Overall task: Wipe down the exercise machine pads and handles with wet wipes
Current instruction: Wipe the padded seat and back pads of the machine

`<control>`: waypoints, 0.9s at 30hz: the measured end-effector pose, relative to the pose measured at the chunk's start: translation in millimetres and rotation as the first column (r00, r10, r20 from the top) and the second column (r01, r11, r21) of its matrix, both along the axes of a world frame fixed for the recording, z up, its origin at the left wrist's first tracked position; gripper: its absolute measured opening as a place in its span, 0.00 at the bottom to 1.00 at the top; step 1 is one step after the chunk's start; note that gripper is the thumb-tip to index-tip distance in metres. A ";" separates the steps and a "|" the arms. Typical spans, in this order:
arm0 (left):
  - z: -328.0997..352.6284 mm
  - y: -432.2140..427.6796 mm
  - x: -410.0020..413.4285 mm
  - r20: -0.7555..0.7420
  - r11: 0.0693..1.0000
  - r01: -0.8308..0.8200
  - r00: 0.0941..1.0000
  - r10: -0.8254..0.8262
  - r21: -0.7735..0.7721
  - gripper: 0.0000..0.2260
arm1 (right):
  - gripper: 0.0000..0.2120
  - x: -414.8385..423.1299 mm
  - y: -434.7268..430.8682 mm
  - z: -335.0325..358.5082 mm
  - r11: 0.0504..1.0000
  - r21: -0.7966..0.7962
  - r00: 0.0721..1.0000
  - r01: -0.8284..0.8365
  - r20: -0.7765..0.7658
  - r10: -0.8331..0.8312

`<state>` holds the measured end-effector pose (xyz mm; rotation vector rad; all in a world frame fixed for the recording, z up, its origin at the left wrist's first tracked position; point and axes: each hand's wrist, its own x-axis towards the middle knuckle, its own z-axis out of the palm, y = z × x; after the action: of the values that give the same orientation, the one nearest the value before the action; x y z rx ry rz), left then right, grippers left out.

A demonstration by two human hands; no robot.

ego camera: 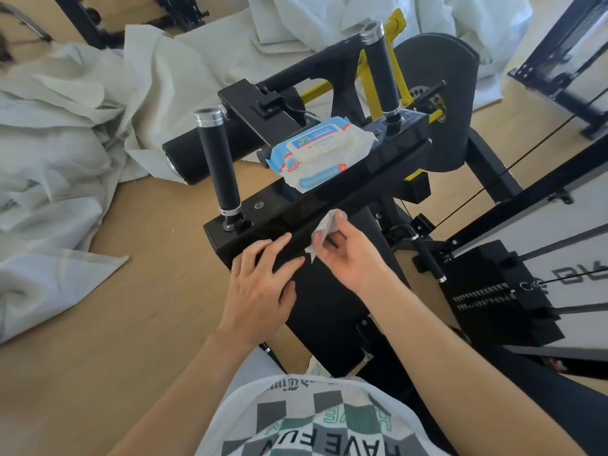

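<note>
1. Black steel exercise machine (437,103): it fills the ground ahead of both hands. Wiping looks under way but far from finished, and no surface can be confirmed as cleaned.
2. Crumpled white dust sheets (65,126): heaped on the floor, well off to the left of the left hand. Not part of the job.
3. Glossy black cross-bar (329,199): both hands are at its near edge. This is judged to be the part being worked on now.
4. Black cylindrical roller pad (184,156): beyond and left of the left hand, with no wipe near it. Probably still to do.
5. Near black foam-grip handle (218,162): upright, just beyond the left hand. The far black foam-grip handle (380,69) is well beyond the right hand. Neither is touched, so both are likely left to do.
6. Blue-and-white soft pack of wet wipes (320,153): lies on the cross-bar, beyond the right hand. The white flip lid appears closed and the contents are hidden. The pack looks plump, so probably well stocked.
7. Left hand (260,287): fingers straight, resting flat on the bar's near edge and holding nothing.
8. Right hand (348,255): pinches the wipe against the bar's edge.
9. Crumpled white wet wipe (324,230): bunched in the right hand's fingertips, touching the bar.
</note>
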<state>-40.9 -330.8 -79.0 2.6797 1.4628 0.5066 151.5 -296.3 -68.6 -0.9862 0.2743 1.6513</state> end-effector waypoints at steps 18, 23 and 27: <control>-3.8 -10.9 -38.4 0.155 0.971 -0.127 0.983 0.097 0.201 0.13 | 0.15 -36.8 -22.0 -11.3 0.973 0.016 0.969 -0.232 0.096 0.230; -4.3 -14.4 -46.5 0.196 0.984 -0.102 0.978 0.072 0.147 0.12 | 0.20 -51.5 -35.6 -11.3 0.958 0.078 0.961 -0.277 -0.006 0.278; -7.9 -20.3 -52.4 0.235 0.987 -0.103 0.969 0.071 0.126 0.14 | 0.30 -24.1 -26.3 -4.7 0.964 0.099 0.958 -0.246 0.173 0.227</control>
<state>-93.2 -351.1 -86.9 2.5543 1.5343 0.9222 127.5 -322.6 -73.2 -1.0858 -0.0533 1.7696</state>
